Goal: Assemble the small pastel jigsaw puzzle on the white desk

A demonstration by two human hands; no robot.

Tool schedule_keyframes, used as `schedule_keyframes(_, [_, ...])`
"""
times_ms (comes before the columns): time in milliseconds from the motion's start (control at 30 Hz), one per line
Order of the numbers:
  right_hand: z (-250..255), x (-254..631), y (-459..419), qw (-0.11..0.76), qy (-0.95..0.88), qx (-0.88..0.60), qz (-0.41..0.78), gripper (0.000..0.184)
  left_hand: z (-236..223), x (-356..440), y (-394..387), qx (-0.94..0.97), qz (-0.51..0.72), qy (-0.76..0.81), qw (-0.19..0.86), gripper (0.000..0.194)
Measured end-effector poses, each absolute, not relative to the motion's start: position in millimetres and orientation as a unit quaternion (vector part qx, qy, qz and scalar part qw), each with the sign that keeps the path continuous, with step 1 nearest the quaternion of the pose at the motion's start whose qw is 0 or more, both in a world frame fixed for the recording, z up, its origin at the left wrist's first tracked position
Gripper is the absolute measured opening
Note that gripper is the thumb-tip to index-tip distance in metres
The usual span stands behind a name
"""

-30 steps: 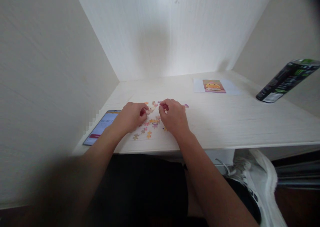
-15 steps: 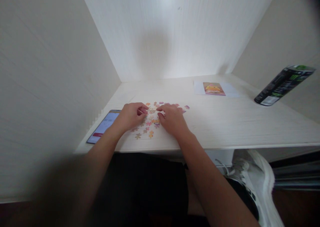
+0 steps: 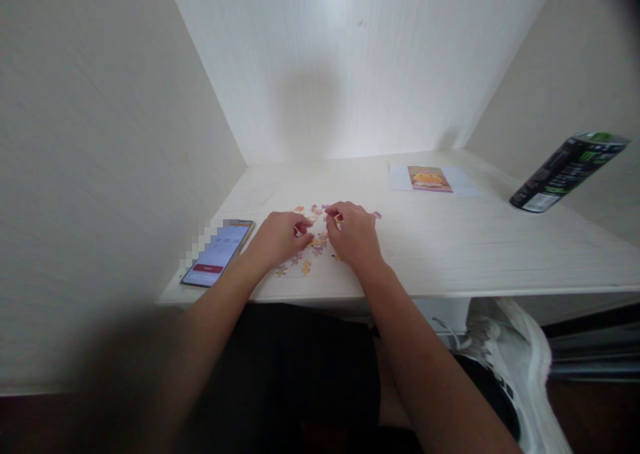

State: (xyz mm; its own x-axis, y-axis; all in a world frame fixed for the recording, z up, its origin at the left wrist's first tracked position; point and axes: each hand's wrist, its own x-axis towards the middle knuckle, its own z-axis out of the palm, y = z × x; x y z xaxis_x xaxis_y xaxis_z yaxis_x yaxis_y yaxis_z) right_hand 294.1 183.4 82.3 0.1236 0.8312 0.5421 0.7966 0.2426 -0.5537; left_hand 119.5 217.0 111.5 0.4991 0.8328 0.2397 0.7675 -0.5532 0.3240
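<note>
Small jigsaw puzzle pieces [image 3: 306,267] in orange, pink, purple and pale tones lie scattered on the white desk, partly under both hands. My left hand [image 3: 287,237] is over the left side of the pieces, thumb and fingers curled in a pinch; what they hold is too small to make out. Just across from it, my right hand [image 3: 354,231] bends over the right side. Its thumb and index finger are drawn together near a pale spot, and whatever is between them is hidden. The two hands' fingertips are close but apart.
A phone [image 3: 220,254] with a timer on its screen lies left of my left forearm. At the back right is a paper [image 3: 465,182] with a printed picture [image 3: 429,179] of a yellow figure. A black and green can [image 3: 565,174] stands at the right. Panels enclose the desk.
My left hand has moved right, over the pieces, uncovering more of the phone. My right hand has shifted slightly right, and its thumb and index finger have come closer together.
</note>
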Motion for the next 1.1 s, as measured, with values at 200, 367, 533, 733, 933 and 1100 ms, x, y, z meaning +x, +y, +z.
schedule_keyframes(200, [84.3, 294.6, 182.5, 0.431, -0.657, -0.618, 0.033, 0.018, 111.0, 119.5, 218.5, 0.858, 0.189, 0.463, 0.118, 0.024])
schedule_keyframes(367, [84.4, 294.7, 182.5, 0.438, -0.656, -0.614, 0.033, 0.019, 111.9, 120.2, 215.9, 0.856, 0.189, 0.460, 0.145, 0.029])
schedule_keyframes(533, [83.9, 294.7, 182.5, 0.446, -0.655, -0.609, 0.032, 0.020, 111.4, 123.0, 214.9, 0.849, 0.207, 0.453, 0.177, 0.031])
schedule_keyframes(733, [85.2, 295.1, 183.1, 0.441, -0.652, -0.616, 0.042, 0.020, 115.5, 127.8, 213.3, 0.850, 0.237, 0.451, 0.135, 0.022])
schedule_keyframes(933, [85.4, 295.9, 183.3, 0.449, -0.651, -0.610, 0.039, 0.019, 118.4, 129.7, 215.7, 0.856, 0.223, 0.438, 0.163, 0.006])
schedule_keyframes(1100, [85.8, 296.3, 182.6, 0.449, -0.651, -0.612, 0.035, 0.019, 113.5, 127.3, 227.7, 0.859, 0.233, 0.452, 0.063, 0.017])
